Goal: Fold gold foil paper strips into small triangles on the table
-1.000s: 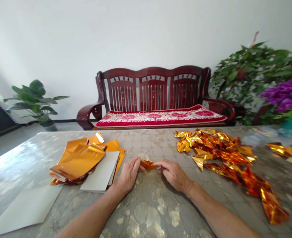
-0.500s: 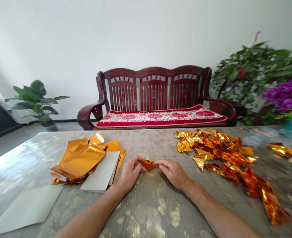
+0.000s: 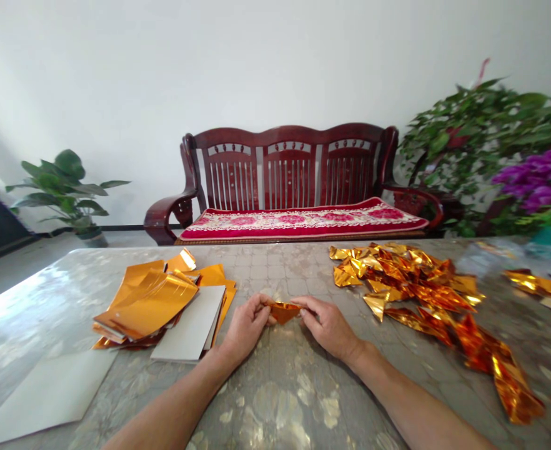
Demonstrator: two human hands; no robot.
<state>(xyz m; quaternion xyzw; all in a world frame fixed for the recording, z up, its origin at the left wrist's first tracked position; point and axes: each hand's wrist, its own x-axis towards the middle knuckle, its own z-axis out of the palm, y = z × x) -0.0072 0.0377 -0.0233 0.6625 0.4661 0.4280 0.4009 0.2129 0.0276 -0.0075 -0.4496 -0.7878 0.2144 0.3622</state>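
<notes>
Between my two hands, just above the table, is a small folded piece of gold foil paper (image 3: pixel 285 312), its lower edge coming to a point. My left hand (image 3: pixel 251 325) pinches its left end between thumb and fingers. At its right end, my right hand (image 3: pixel 326 323) grips it the same way. Left of my hands lies a loose stack of flat gold foil paper (image 3: pixel 151 300), with a sheet showing its pale back (image 3: pixel 191 325) on the near side. Several folded gold foil pieces (image 3: pixel 425 281) are heaped on the right.
The patterned table (image 3: pixel 266 400) spans the foreground. A single pale sheet (image 3: pixel 50 394) lies at its near left, and clear plastic (image 3: pixel 491 255) at the far right. Behind stand a wooden bench (image 3: pixel 289 169) with a red cushion, a potted plant (image 3: pixel 69 194) and purple flowers (image 3: pixel 542 178).
The folded foil between my hands shows a wider front face with a clearer downward point. My right hand has shifted very slightly to the right; both hands keep their hold.
</notes>
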